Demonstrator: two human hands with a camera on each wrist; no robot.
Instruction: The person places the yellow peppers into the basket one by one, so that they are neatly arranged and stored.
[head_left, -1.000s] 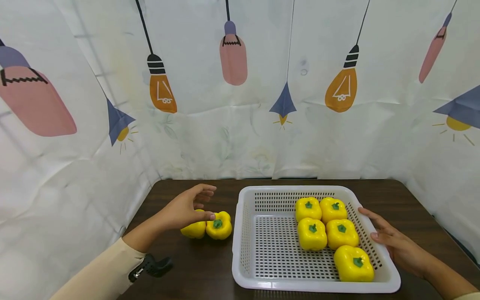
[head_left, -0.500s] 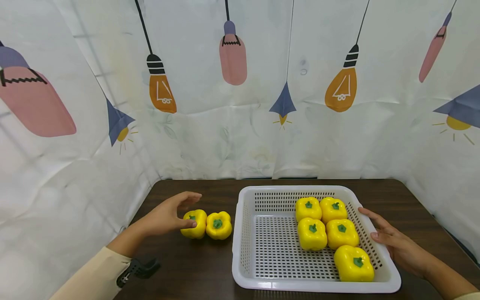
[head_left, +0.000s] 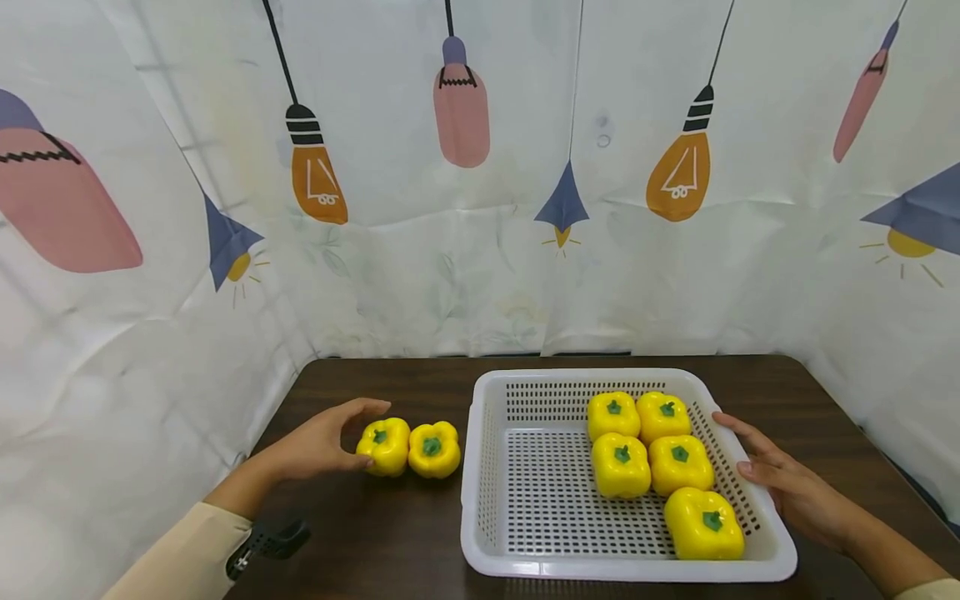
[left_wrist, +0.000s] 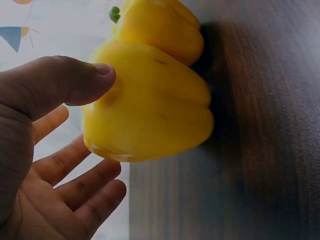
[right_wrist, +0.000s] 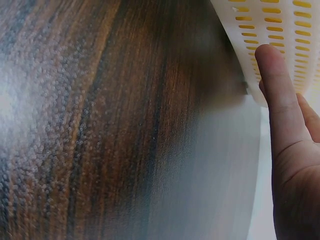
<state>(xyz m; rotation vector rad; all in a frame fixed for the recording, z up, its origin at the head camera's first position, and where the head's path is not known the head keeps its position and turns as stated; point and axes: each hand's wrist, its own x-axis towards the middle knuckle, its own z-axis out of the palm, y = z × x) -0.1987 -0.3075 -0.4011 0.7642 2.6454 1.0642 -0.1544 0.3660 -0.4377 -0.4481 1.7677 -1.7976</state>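
Observation:
Two yellow bell peppers with green stems lie side by side on the dark wooden table, left of a white perforated plastic basket [head_left: 551, 570]. My left hand [head_left: 318, 442] is at the left pepper [head_left: 384, 448], thumb and fingers spread around its near side. In the left wrist view, the thumb [left_wrist: 95, 80] overlaps this pepper [left_wrist: 150, 100], while the other fingers stay apart below it. The right pepper [head_left: 435, 451] sits right beside it. My right hand [head_left: 787, 479] rests at the basket's right rim with fingers extended; in the right wrist view a straight finger [right_wrist: 280, 90] lies along the perforated outer wall.
Several yellow bell peppers [head_left: 681, 463] stand in the right half of the basket, stems up. The dark table [head_left: 390, 550] extends around it. Behind hangs a white curtain [head_left: 420, 275] with printed lamps. A black band [head_left: 270, 542] is on the left wrist.
My left hand has moved left and lower, from over the two peppers to the left side of the left one. The right hand and basket hold their places; the view shifted slightly.

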